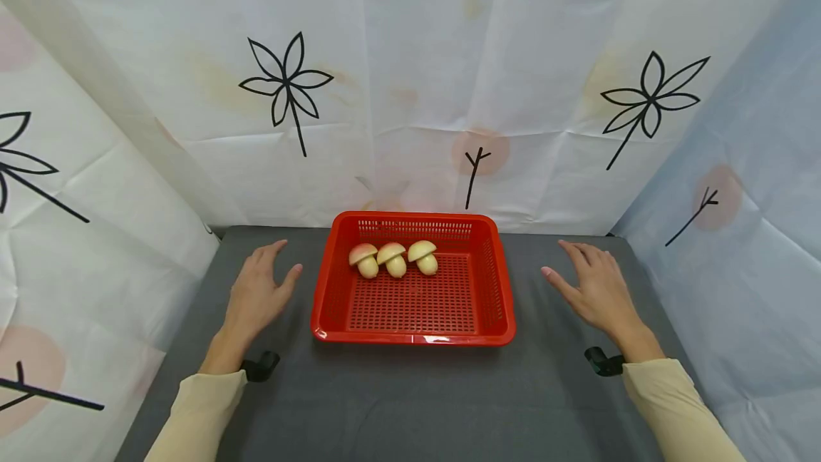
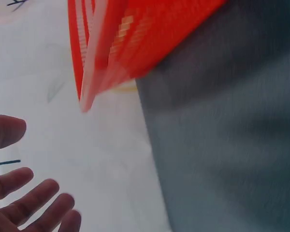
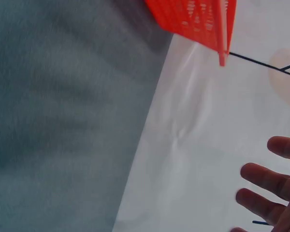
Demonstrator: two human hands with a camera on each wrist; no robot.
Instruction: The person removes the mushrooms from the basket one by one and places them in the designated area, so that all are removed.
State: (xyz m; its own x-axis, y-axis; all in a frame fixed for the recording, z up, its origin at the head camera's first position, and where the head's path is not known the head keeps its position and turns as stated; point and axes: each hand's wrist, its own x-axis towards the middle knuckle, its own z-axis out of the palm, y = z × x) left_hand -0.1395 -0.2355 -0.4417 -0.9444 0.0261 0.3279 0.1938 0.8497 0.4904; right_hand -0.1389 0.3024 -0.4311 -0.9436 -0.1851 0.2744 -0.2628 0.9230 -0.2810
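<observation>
A red plastic basket [image 1: 410, 339] with a perforated floor and sides sits on the grey table. Inside it, toward the back left, three mushroom-shaped pieces lie in a row: a left one [image 1: 364, 260] and a middle one [image 1: 393, 259] with some red on their caps, and a pale right one [image 1: 423, 257]. My left hand [image 1: 259, 291] is to the left of the basket, apart from it, fingers extended and holding nothing. On the other side, my right hand [image 1: 595, 291] is likewise spread and holds nothing. Both wrist views show the basket's side beyond the fingers.
The grey tabletop [image 1: 410, 405] extends in front of the basket and to both sides. Behind it hangs a white cloth [image 1: 410, 91] with black flower drawings, close to the basket's back rim. More cloth closes off the left and right sides.
</observation>
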